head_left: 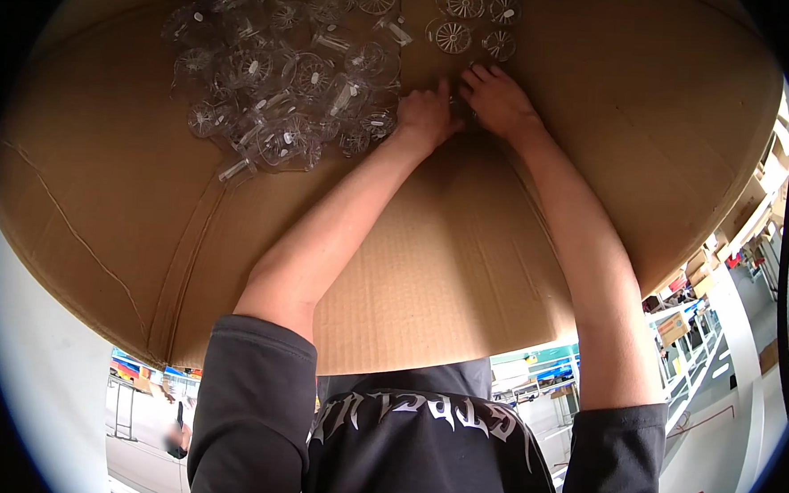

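Note:
Side by side near the middle of the brown cardboard [393, 273], my two hands almost meet. My left hand [426, 114] has its fingers curled, with thumb and forefinger toward the right hand. Bent fingers of my right hand [498, 100] reach down just below a group of clear plastic wheel-like pieces [454, 37] set out in rows. Something small and clear seems to lie between the fingertips, but the fingers hide most of it. Left of my left hand is a loose heap of similar clear pieces [287, 80], with round spoked faces, some with small white oval patches.
The cardboard has creases and a curved-looking near edge [370, 370] close to my body. Beyond it, at lower right, are shelving with boxes [676, 328] and a pale floor. Part of another person [177, 436] shows at lower left.

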The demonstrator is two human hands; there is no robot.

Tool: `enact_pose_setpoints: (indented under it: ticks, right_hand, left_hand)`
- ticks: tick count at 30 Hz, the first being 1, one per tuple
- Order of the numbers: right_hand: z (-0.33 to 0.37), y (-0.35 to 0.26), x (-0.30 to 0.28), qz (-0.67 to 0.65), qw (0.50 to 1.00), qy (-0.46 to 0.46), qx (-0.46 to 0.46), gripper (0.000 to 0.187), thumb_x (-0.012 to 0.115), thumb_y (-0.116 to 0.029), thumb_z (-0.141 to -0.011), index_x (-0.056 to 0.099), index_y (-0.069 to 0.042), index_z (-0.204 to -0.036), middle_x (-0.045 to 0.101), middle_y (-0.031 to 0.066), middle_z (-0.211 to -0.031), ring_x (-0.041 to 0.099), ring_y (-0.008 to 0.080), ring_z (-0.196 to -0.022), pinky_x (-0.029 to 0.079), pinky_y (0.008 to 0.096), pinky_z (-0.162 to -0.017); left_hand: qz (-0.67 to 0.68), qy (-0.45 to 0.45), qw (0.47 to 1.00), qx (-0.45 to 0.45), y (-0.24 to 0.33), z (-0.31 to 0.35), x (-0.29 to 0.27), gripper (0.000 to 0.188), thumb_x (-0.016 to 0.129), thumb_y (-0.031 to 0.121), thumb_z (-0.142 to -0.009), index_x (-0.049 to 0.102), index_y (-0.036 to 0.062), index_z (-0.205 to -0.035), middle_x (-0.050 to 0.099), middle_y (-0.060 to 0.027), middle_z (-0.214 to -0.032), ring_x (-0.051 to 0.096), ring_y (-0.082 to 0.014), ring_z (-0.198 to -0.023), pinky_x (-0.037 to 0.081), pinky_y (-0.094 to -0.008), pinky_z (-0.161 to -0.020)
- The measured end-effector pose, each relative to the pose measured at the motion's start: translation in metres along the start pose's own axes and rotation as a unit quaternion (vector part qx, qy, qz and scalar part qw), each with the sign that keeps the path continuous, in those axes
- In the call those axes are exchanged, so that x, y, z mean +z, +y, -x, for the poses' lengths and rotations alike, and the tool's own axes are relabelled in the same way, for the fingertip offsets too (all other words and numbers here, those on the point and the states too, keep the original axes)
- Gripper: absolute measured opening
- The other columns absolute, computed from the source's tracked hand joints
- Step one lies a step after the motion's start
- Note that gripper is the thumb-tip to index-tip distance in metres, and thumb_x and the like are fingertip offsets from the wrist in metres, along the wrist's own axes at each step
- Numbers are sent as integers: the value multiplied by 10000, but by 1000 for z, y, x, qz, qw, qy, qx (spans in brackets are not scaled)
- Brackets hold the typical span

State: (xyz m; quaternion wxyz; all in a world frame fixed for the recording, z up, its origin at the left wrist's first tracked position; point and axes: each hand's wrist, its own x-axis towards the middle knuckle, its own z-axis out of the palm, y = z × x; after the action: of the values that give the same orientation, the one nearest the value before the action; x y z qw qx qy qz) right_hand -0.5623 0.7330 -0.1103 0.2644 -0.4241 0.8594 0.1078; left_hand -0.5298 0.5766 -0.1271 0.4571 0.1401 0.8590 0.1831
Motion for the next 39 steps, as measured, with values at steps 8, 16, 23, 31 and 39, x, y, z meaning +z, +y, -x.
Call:
enact_pose_setpoints:
  ticks: [8, 16, 23, 31, 39]
  right_hand:
    - [-7, -23, -11, -181, 930, 147, 285, 329, 563, -36, -721, 541, -93, -1044, 504, 103, -1070, 508, 293, -955, 444, 361, -806]
    - [-9, -13, -20, -323, 804, 277, 414, 413, 525, 24, -719, 504, -95, -1113, 498, 138, -1053, 523, 344, -916, 462, 403, -786]
    - [-36, -1, -51, -384, 782, 311, 380, 394, 509, 1, -736, 507, -97, -1117, 496, 149, -1045, 531, 347, -903, 462, 401, -794]
    - [-93, 4, -67, -163, 943, 116, 265, 402, 550, -96, -743, 515, -106, -1143, 537, 160, -1059, 543, 326, -929, 472, 395, -786]
    - [-146, 3, -92, -298, 874, -150, 352, 542, 659, -186, -683, 490, -103, -1191, 566, 164, -1106, 551, 319, -982, 476, 404, -788]
  left_hand:
    - [199, 98, 969, -113, -6, -22, -9, 780, 698, 264, -717, 257, 41, -1320, 544, -202, -1072, 615, -378, -850, 514, -452, -710]
    - [332, 136, 926, -115, 6, -30, -17, 835, 659, 168, -718, 152, 11, -1363, 351, -247, -1272, 557, -424, -969, 500, -472, -757]
    - [382, 102, 914, -93, 8, -34, -22, 808, 636, 146, -722, 175, -12, -1366, 388, -243, -1285, 534, -435, -1037, 493, -482, -773]
    - [103, 147, 984, 15, -7, 18, -53, 550, 673, 199, -673, 468, 41, -1158, 532, -155, -1076, 517, -357, -988, 454, -432, -764]
    - [-149, 323, 934, 42, -81, 41, -76, 387, 754, 261, -591, 603, 89, -904, 485, -115, -1070, 473, -283, -896, 435, -387, -718]
